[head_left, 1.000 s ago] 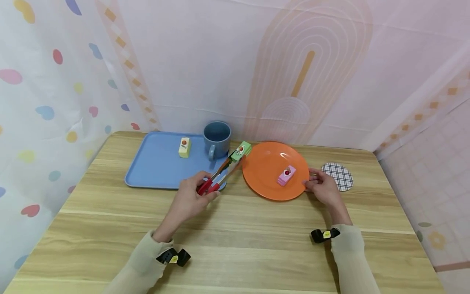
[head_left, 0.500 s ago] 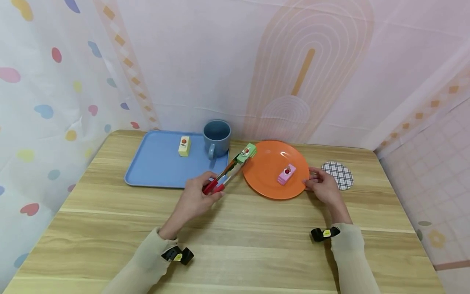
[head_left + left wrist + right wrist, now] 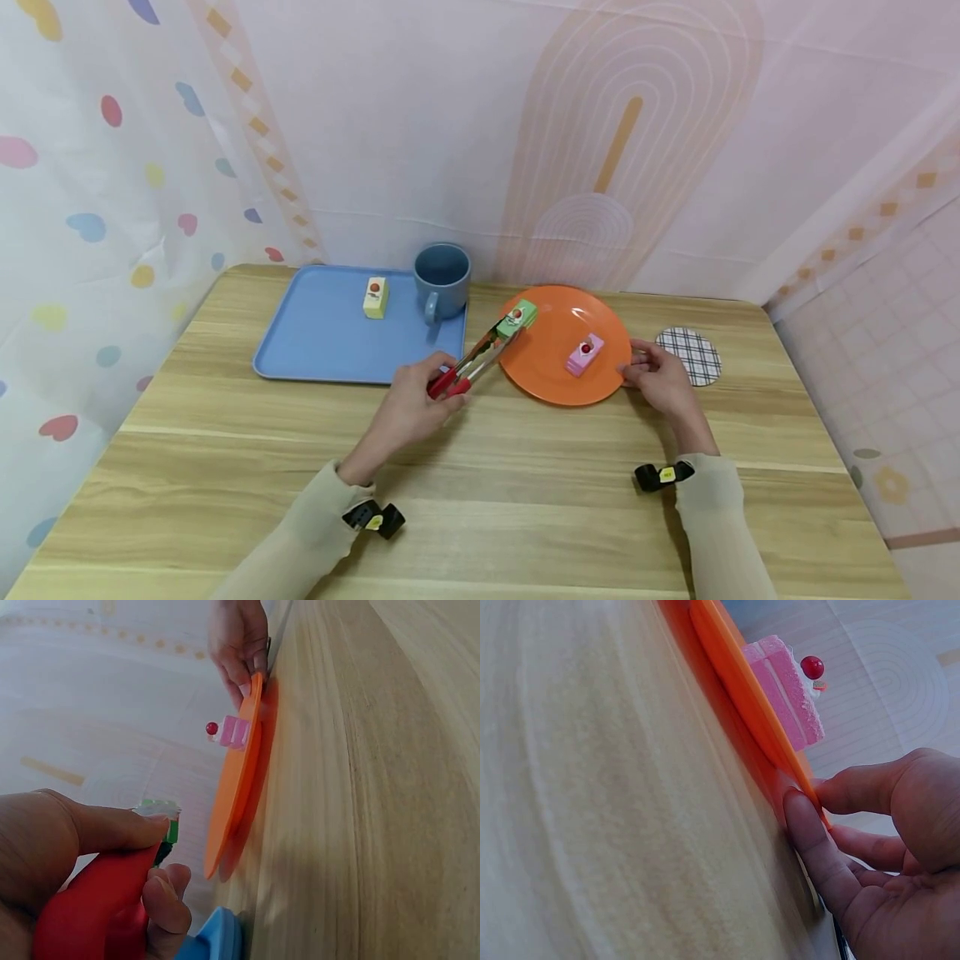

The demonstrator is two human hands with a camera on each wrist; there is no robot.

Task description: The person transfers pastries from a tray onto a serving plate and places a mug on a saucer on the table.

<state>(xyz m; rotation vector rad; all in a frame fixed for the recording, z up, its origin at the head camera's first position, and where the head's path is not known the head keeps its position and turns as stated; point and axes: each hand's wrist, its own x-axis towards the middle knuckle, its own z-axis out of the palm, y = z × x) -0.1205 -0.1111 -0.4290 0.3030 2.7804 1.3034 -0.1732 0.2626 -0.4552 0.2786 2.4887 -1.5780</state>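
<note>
My left hand grips red-handled tongs, whose tips pinch a green toy cake slice over the left rim of the orange plate. In the left wrist view, thumb and fingers wrap the red handle. On the plate lies a pink cake slice topped with a red berry. At the plate's right rim, my right hand pinches the edge; the right wrist view has its thumb under the rim and a fingertip on top.
A blue tray at the left carries a yellow cake slice and a blue mug. Right of the plate lies a round checked coaster, close to my right hand. A patterned cloth hangs behind the wooden table.
My left hand has moved right with the tongs, carrying the green cake slice from beside the plate to over its left rim. The right hand stays at the plate's edge.
</note>
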